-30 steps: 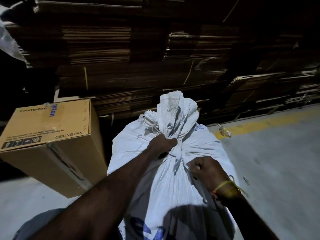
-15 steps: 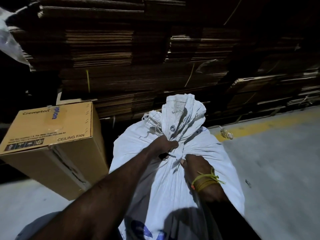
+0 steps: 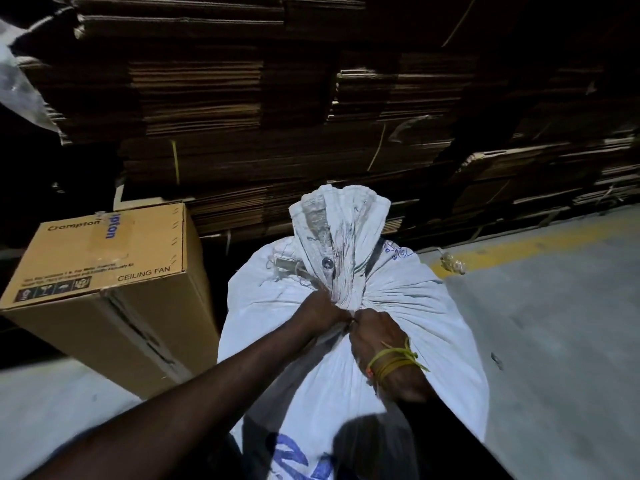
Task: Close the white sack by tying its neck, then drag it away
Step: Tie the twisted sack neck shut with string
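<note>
Since the earlier frames, the right hand [image 3: 375, 336] has risen from the sack's flank to meet the left hand [image 3: 322, 311] at the gathered neck [image 3: 341, 278]. Both grips are curled tight at the neck; whether they pinch cloth or a cord cannot be told. White sack [image 3: 398, 317] stands on the floor [image 3: 554, 323], just beside a ceiling-fan carton [image 3: 104, 271], before stacked cardboard [image 3: 259, 116]. Woven fabric looks soft and pliant, the filled body probably heavy. Best hold for dragging: the bunched neck below the flared mouth.
</note>
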A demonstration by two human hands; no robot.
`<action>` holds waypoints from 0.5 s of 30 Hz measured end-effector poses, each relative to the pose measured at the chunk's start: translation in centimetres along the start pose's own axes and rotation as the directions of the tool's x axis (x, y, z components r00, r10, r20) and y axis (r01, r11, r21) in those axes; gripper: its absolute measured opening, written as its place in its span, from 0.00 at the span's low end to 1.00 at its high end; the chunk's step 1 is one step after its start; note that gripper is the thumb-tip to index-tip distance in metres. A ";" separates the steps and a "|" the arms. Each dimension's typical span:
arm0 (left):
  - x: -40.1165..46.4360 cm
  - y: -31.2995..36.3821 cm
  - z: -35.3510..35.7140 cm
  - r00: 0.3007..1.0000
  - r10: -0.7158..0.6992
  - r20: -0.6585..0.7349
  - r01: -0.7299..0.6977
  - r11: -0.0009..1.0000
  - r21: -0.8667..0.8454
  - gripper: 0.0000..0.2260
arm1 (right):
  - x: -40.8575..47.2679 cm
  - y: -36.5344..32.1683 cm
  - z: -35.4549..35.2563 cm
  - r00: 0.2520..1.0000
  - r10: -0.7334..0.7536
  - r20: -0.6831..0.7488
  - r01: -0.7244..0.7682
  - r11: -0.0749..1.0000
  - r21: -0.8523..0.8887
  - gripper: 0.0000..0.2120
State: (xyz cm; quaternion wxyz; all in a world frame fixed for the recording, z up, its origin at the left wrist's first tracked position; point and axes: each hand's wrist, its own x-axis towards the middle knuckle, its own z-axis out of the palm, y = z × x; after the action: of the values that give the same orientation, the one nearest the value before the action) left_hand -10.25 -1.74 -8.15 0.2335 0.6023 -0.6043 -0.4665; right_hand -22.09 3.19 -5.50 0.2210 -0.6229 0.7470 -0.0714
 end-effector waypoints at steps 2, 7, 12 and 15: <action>-0.4 -0.5 0.1 1.000 0.011 0.020 -0.013 0.994 0.105 0.12 | 0.1 0.1 0.2 1.000 0.007 -0.007 -0.007 1.000 0.017 0.14; -1.3 -0.8 0.9 0.988 0.022 -0.151 0.015 0.971 0.238 0.14 | 0.1 0.2 0.4 0.999 0.034 0.000 -0.034 0.998 0.057 0.14; -1.0 -1.6 1.6 0.954 0.046 -0.295 0.022 0.974 0.223 0.22 | 0.1 0.8 0.7 0.998 0.042 0.036 -0.045 0.995 0.086 0.13; -1.3 -1.6 1.8 0.942 0.073 -0.327 -0.008 0.981 0.196 0.11 | -0.1 1.3 0.6 0.996 0.009 0.087 -0.022 0.989 0.147 0.12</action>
State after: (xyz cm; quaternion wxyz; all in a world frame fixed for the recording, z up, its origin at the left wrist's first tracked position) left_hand -10.70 0.28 -9.95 0.2825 0.6793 -0.6108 -0.2929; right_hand -23.00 3.63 -6.50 0.2992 -0.6016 0.7341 -0.0982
